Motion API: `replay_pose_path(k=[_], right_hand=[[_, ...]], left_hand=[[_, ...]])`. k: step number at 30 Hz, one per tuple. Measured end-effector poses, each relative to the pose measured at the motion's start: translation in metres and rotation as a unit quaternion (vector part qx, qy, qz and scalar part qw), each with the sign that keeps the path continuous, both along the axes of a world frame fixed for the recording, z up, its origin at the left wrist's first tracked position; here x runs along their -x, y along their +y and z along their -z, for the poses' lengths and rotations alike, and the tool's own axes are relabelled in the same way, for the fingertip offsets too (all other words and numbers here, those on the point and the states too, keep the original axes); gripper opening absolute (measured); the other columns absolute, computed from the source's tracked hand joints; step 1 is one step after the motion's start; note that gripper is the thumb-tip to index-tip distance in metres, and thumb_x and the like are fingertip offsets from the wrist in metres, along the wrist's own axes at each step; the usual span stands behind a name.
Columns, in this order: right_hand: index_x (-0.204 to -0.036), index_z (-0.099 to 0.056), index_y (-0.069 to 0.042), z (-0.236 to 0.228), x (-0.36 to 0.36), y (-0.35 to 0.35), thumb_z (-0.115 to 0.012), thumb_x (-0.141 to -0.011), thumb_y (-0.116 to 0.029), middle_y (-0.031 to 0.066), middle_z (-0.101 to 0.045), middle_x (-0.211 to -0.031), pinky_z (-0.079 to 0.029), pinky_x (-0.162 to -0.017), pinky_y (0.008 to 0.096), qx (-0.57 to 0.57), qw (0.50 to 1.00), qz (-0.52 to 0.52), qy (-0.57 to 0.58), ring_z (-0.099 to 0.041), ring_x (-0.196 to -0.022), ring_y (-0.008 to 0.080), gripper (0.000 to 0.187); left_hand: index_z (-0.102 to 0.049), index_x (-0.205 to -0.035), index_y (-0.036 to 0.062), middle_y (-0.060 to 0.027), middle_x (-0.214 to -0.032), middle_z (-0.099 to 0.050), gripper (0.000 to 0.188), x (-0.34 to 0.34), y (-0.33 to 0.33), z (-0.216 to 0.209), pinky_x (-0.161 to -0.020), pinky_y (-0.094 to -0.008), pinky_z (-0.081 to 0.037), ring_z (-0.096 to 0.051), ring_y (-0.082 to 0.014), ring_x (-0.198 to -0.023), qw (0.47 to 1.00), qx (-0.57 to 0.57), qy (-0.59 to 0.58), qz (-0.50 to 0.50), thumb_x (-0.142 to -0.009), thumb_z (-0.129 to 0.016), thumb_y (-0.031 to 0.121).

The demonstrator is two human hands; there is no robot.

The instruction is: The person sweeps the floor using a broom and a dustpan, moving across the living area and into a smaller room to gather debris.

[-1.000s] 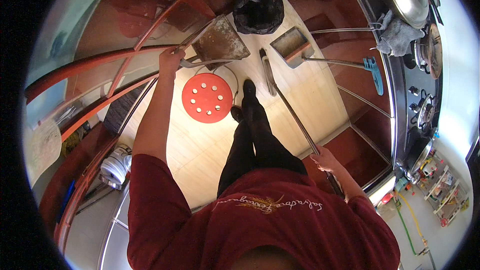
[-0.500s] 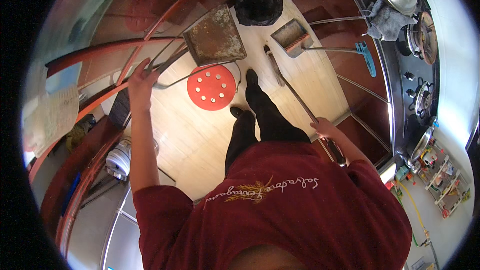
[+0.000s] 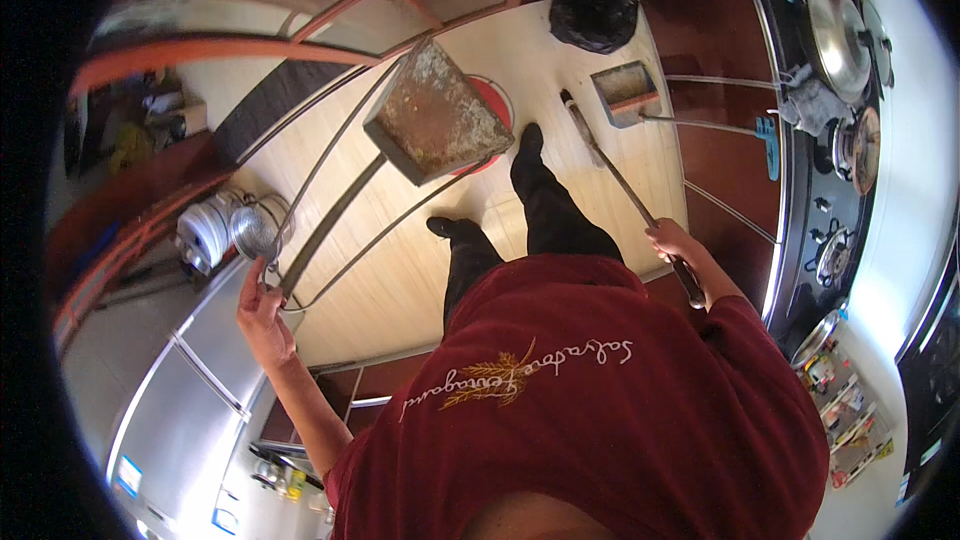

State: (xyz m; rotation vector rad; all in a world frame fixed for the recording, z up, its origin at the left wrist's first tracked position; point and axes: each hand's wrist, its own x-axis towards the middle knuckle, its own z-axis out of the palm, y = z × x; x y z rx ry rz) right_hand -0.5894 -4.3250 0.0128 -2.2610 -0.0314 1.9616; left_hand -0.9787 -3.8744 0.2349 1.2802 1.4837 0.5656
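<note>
My left hand (image 3: 264, 325) is closed round the upper end of a rusty, square metal dustpan's handle. The dustpan (image 3: 440, 115) hangs over the floor in front of me on a flat bar with long wire rods at either side. Behind its far edge a red round stool top (image 3: 494, 98) shows in part; the rest is hidden. My right hand (image 3: 672, 240) grips a long stick-like tool (image 3: 625, 185) with a dark thick grip. The tool slants forward to the floor, where its far end is thicker and black-tipped; I cannot tell its kind.
Further forward stand a black-bagged bin (image 3: 594, 15) and a small metal pan (image 3: 625, 95) with a long handle. A stove counter (image 3: 800, 210) lines the right side. Red-framed glass doors (image 3: 400, 0) rise ahead on the left; stacked pots (image 3: 205, 230) stand at the left.
My left hand has come back toward me with the dustpan, which now covers most of the stool top. My left foot stands further left, and my view has turned. The right hand keeps its grip.
</note>
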Motion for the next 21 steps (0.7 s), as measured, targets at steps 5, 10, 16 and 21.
replay_pose_path(k=[5, 10, 16, 21], right_hand=[[-0.080, -0.053, -0.003, 0.020, 0.040, -0.007, -0.060, -0.067, -0.011, 0.0128, -0.057, -0.064, -0.047, -0.046, 0.0329, 0.009, 0.958, -0.285, -0.022, -0.058, -0.052, 0.0235, 0.017], [-0.076, -0.055, -0.002, 0.004, 0.090, 0.011, -0.057, -0.069, -0.008, 0.0107, -0.057, -0.061, -0.044, -0.043, 0.0324, -0.003, 0.920, -0.391, -0.028, -0.056, -0.050, 0.0201, 0.009], [-0.067, -0.055, 0.000, -0.038, 0.156, 0.077, -0.051, -0.076, -0.009, 0.0105, -0.053, -0.055, -0.040, -0.038, 0.0329, 0.144, 0.938, -0.310, -0.049, -0.052, -0.044, 0.0181, 0.013], [-0.067, -0.054, 0.002, -0.061, 0.198, 0.122, -0.051, -0.077, -0.009, 0.0116, -0.053, -0.055, -0.038, -0.037, 0.0325, 0.165, 0.936, -0.308, -0.046, -0.051, -0.044, 0.0174, 0.016]], left_hand=[[-0.049, -0.107, -0.0074, 0.0057, -0.057, -0.036, 0.046, 0.162, -0.032, 0.021, -0.048, -0.0155, -0.026, -0.032, -0.0039, -0.049, 0.995, 0.024, 0.015, -0.091, -0.062, -0.049, -0.001], [-0.046, -0.110, -0.0086, 0.0065, -0.058, -0.036, 0.050, 0.302, -0.064, 0.065, -0.047, -0.0169, -0.023, -0.032, -0.0035, -0.051, 0.983, 0.084, 0.034, -0.161, -0.061, -0.051, 0.002], [-0.045, -0.110, -0.0100, -0.0011, -0.073, -0.046, 0.050, 0.403, -0.123, 0.113, -0.053, -0.0190, -0.033, -0.041, -0.0081, -0.059, 0.953, 0.099, 0.084, -0.274, -0.061, -0.051, 0.002], [-0.047, -0.106, -0.0104, -0.0045, -0.083, -0.052, 0.043, 0.455, -0.142, 0.125, -0.057, -0.0202, -0.037, -0.046, -0.0094, -0.065, 0.920, 0.063, 0.053, -0.383, -0.064, -0.050, 0.000]])
